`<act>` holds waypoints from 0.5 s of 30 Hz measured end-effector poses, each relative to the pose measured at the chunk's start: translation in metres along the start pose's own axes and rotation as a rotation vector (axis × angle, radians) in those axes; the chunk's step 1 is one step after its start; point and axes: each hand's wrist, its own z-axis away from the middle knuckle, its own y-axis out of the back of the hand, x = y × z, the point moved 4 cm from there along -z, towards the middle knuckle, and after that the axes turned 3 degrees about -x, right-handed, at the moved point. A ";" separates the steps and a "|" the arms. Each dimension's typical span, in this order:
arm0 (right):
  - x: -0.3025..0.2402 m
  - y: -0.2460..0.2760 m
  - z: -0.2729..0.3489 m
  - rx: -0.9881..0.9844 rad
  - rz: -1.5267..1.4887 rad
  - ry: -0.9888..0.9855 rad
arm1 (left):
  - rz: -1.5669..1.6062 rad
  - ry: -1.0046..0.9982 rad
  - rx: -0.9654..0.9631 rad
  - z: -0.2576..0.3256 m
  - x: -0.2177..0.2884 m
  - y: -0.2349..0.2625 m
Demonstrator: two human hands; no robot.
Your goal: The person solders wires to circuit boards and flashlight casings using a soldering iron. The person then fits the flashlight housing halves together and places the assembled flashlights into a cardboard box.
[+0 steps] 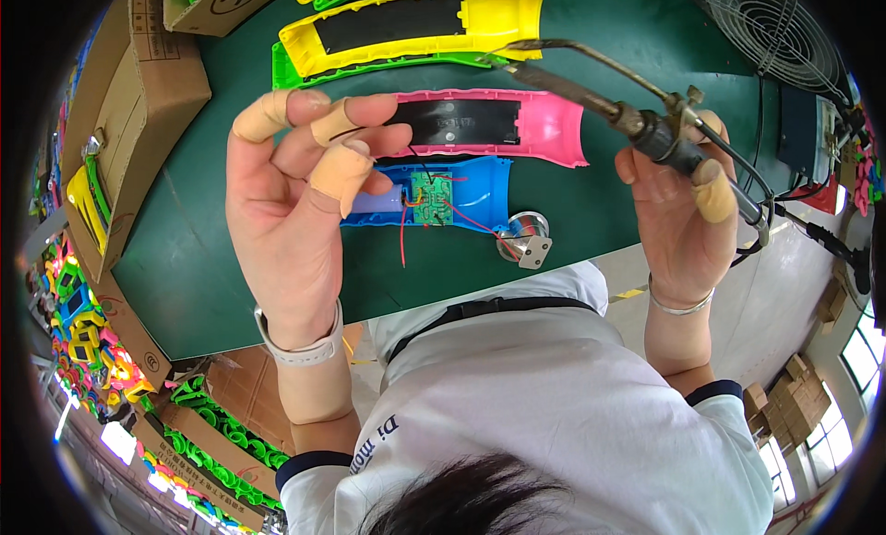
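My left hand (286, 189), with tan tape on several fingertips, is closed in a pinch on a thin dark wire over the left end of a blue plastic shell (484, 194). Inside that shell lie a green circuit board (432, 198) and a lilac cylindrical battery (377, 199), partly behind my fingers. Red wires run from the board, some to a shiny round metal part (524, 232) by the table's front edge. My right hand (688, 203) grips a soldering iron (660, 138) with a curved metal feed tube. Its tip points up left, above the pink shell's far side.
A pink shell (554, 129) with a black panel lies behind the blue one. Yellow (508, 23) and green (288, 69) shells lie farther back. Cardboard boxes (152, 120) line the left; a round fan (771, 32) and a dark box (805, 134) stand right, with cables.
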 end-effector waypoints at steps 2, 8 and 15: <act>0.002 -0.004 0.001 0.011 0.050 -0.005 | -0.114 -0.081 -0.021 0.000 -0.001 0.012; 0.006 -0.009 -0.005 0.089 0.335 -0.147 | -1.176 -0.460 -0.162 -0.013 0.020 0.008; 0.007 -0.019 -0.014 0.013 0.394 -0.226 | -1.475 -0.660 -0.669 -0.027 0.025 -0.004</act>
